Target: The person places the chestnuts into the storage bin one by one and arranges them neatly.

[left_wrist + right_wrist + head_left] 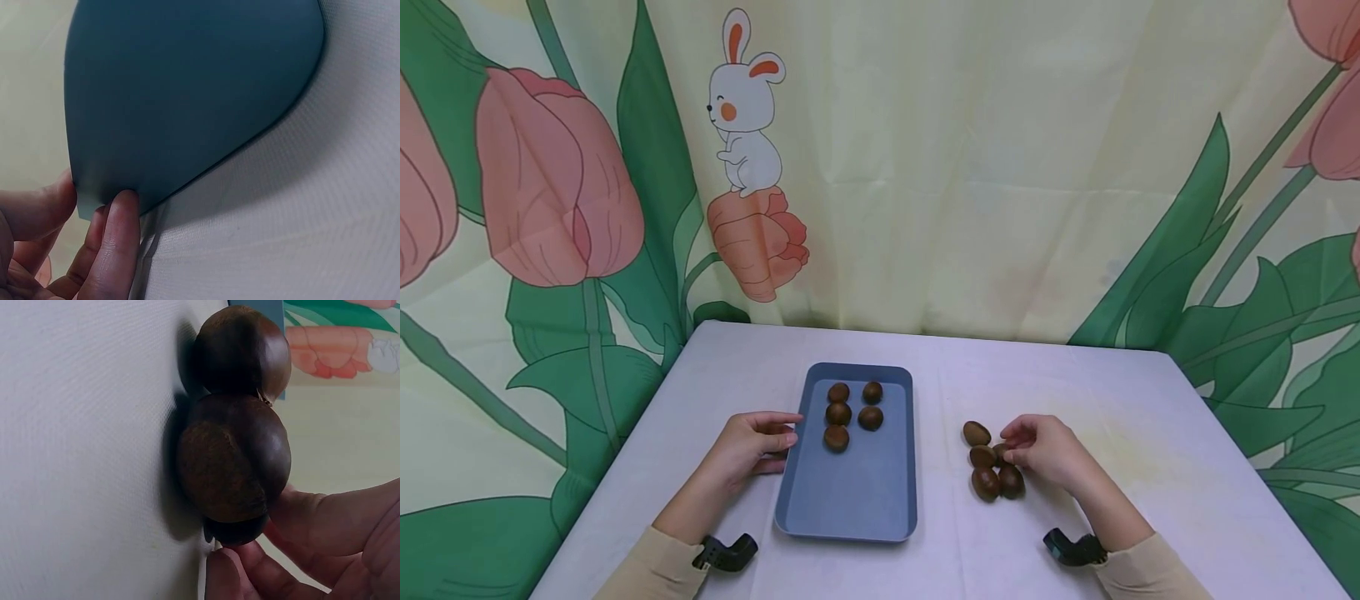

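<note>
A blue-grey tray (pixel 846 500) lies on the table, with brown chestnuts (pixel 837 438) in two columns, three on the left and two on the right. My left hand (pixel 752 448) holds the tray's left edge, its thumb at the rim and fingers against the outer wall (pixel 187 94). Right of the tray sits a small cluster of chestnuts (pixel 985 482). At its far right side my right hand (pixel 1043 450) pinches one chestnut (pixel 1000 451) between thumb and fingers. Close up in the right wrist view, nearer chestnuts (pixel 234 456) partly hide the pinched one.
A white cloth covers the table (pixel 1150 467). Behind it hangs a curtain (pixel 940 167) printed with tulips, leaves and a rabbit on a carrot. Dark camera mounts (pixel 727 553) sit at both wrists.
</note>
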`<state>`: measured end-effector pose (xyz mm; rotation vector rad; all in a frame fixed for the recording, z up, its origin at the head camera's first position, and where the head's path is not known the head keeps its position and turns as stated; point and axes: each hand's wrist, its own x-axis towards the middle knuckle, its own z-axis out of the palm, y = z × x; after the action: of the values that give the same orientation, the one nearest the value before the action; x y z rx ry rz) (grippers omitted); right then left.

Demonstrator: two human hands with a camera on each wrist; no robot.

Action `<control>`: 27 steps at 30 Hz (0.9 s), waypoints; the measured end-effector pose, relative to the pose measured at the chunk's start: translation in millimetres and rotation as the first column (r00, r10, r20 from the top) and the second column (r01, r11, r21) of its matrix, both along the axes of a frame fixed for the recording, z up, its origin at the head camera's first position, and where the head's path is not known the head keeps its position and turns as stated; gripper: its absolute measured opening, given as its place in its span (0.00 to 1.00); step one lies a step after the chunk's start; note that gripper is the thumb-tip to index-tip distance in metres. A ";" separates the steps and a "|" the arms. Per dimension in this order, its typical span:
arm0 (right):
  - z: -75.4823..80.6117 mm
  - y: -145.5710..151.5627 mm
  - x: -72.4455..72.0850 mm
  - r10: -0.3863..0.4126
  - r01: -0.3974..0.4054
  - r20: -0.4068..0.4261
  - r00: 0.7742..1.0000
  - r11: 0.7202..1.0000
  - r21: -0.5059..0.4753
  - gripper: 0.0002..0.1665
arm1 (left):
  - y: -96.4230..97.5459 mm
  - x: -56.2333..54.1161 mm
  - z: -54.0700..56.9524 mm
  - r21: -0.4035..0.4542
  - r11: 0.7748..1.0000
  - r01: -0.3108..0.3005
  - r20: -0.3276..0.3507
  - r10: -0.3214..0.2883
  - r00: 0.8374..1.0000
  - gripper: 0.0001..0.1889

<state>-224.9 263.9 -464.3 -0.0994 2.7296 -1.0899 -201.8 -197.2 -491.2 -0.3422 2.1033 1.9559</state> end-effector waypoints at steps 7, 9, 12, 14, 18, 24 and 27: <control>-1.1 -0.6 1.2 0.009 -0.009 0.012 1.000 1.000 0.008 0.14 | -0.3 0.0 -0.1 -0.005 1.000 0.003 0.004 -0.003 1.000 0.21; -1.5 -0.5 1.2 0.002 -0.002 0.006 1.000 1.000 0.008 0.14 | -0.7 0.0 -0.4 -0.006 1.000 0.004 0.004 -0.004 1.000 0.21; -1.3 -0.1 1.3 0.002 -0.002 -0.002 1.000 1.000 0.005 0.14 | -1.2 -0.3 -0.8 0.002 1.000 0.006 0.003 -0.006 1.000 0.21; -1.0 0.2 1.4 -0.011 0.011 0.003 1.000 1.000 -0.001 0.14 | -1.7 -0.6 -1.2 0.005 1.000 0.008 0.002 -0.008 1.000 0.21; 0.3 1.0 0.5 -0.036 0.036 0.014 0.999 0.999 -0.001 0.13 | -2.4 -1.1 -1.8 0.012 1.000 0.010 0.003 -0.010 1.000 0.21; 4.9 1.3 -0.2 -0.047 0.047 -0.001 0.999 0.999 0.012 0.12 | -2.4 -1.6 -2.2 0.010 1.000 0.002 0.002 -0.002 1.000 0.20; 8.5 0.4 -0.1 -0.047 0.047 -0.013 0.999 0.999 0.013 0.12 | -2.3 -1.9 -2.3 0.010 1.000 0.000 0.001 0.000 1.000 0.20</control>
<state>-225.0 264.3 -455.8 -0.0410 2.7635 -1.0863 -203.6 -199.5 -493.5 -0.3411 2.0926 1.9648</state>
